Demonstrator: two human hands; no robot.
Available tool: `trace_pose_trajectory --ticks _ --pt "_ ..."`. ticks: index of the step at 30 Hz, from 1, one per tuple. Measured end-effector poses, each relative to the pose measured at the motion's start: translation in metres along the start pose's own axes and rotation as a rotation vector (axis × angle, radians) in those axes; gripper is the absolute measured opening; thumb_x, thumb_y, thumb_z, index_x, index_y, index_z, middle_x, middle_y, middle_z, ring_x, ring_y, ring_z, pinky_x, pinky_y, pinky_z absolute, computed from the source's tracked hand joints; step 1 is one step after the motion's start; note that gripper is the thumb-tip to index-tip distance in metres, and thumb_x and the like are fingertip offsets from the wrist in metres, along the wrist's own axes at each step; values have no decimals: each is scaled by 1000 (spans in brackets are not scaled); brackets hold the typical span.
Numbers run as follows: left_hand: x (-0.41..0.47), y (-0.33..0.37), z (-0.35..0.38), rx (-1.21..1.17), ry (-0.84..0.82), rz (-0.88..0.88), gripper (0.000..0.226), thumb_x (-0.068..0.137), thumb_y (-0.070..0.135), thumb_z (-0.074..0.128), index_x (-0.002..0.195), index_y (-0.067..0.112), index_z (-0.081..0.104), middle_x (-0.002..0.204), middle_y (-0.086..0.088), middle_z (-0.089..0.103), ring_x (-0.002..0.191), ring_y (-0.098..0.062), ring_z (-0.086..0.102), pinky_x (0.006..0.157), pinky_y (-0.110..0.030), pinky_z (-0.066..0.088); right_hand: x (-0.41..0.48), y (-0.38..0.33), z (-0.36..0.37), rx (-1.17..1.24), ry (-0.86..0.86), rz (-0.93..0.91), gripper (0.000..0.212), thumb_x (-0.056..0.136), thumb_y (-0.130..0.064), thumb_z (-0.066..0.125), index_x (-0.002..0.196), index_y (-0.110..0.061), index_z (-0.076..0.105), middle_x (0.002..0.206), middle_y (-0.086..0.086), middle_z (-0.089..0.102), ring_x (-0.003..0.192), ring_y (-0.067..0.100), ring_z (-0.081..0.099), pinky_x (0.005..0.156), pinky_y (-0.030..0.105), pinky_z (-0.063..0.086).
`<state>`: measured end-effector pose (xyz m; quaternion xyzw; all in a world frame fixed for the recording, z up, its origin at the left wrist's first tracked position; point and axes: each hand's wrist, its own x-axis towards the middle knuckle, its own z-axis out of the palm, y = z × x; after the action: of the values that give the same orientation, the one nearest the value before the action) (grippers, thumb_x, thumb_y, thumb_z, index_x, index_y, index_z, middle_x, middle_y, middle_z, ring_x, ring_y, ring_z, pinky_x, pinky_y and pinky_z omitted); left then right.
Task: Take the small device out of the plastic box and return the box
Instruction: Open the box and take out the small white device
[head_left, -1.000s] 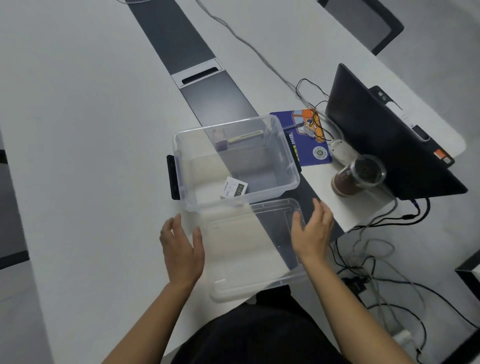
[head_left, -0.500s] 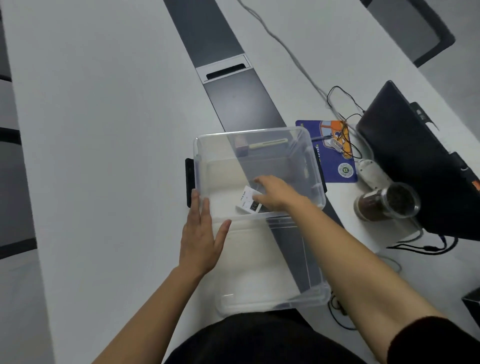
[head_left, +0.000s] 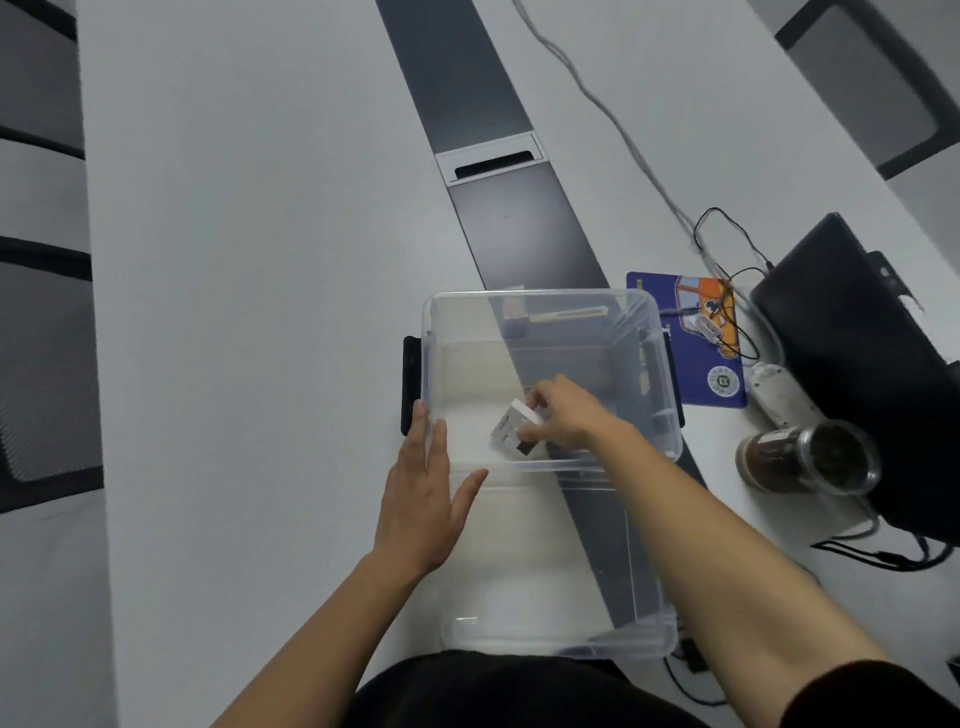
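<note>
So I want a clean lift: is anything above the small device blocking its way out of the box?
Nothing visible. The right hand grips the small device inside the open plastic box; its lid lies nearer, on the table.

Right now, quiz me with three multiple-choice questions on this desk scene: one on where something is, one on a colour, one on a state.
1. Where is the right hand?
A. Inside the clear box
B. On the laptop
C. On the jar

2. What colour is the mouse pad?
A. Green
B. Blue
C. Red

3. What is the state of the box lid?
A. Latched on the box
B. Off, lying flat in front of the box
C. Standing on edge

Answers: 1 A, its fingers pinch the small white device within the walls. 2 B, mostly blue with an orange picture. 3 B, it lies near the body, and the left hand rests at the box corner.
</note>
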<state>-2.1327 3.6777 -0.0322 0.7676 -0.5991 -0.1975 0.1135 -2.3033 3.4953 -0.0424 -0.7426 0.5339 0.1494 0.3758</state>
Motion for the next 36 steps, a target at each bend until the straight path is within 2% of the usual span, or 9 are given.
trace_pose_trajectory --ticks 5,10,14,16,19,24,27,30,36 --pt "0 3 -10 5 -69 -28 93 89 74 15 158 12 23 167 -2 -16 153 -22 12 116 -38 32 -30 4 -1 96 137 -7 34 86 -30 69 114 -20 55 115 3 68 98 24 63 78 35 50" --pt "1 12 -38 -176 -35 -60 62 95 50 55 147 17 44 163 -6 24 147 -21 25 112 -36 35 -94 -8 -14 651 340 -68 35 89 -30 71 122 -27 59 109 -7 68 93 10 65 76 20 55" --pt "-4 39 -77 -675 -2 -277 32 93 54 55 109 29 65 111 9 70 99 -5 66 76 -19 48 -153 -24 -6 767 511 -229 33 81 -17 81 104 -34 65 101 -10 70 88 5 64 72 20 54" --pt "-12 54 -91 -968 -92 -383 46 87 66 53 99 25 70 91 2 76 73 -4 69 61 -22 51 -179 -31 5 763 598 -289 31 78 -20 84 96 -39 68 96 -16 70 88 4 64 71 18 52" --pt "-29 67 -96 -1110 -195 -435 49 87 59 62 98 14 75 82 -5 77 67 -14 68 60 -28 52 -204 -37 24 625 664 -372 36 77 -15 84 91 -45 69 104 -17 65 101 5 61 78 21 52" --pt "-60 71 -87 -1225 -149 -388 16 89 21 73 101 11 78 89 -11 78 76 -20 68 69 -28 55 -218 -30 44 641 552 -354 45 81 4 74 96 -38 73 127 -14 53 119 3 53 91 22 50" --pt "-71 70 -85 -1196 -68 -377 18 87 19 75 104 13 76 92 -6 79 81 -19 72 71 -27 56 -223 -25 48 945 415 -296 61 87 16 48 113 -36 67 123 -8 63 113 10 61 87 30 55" --pt "-81 67 -85 -1158 -53 -359 20 86 21 76 106 15 75 96 0 79 90 -16 73 76 -30 59 -226 -21 49 1272 271 -171 39 99 -3 47 125 -27 62 112 0 72 104 18 68 77 32 57" --pt "-98 71 -70 -1343 54 -537 28 82 17 79 106 4 69 95 -11 78 91 -23 75 78 -35 60 -228 -24 63 1158 267 -205 19 96 -21 64 112 -25 72 102 -4 77 96 13 71 75 27 58"
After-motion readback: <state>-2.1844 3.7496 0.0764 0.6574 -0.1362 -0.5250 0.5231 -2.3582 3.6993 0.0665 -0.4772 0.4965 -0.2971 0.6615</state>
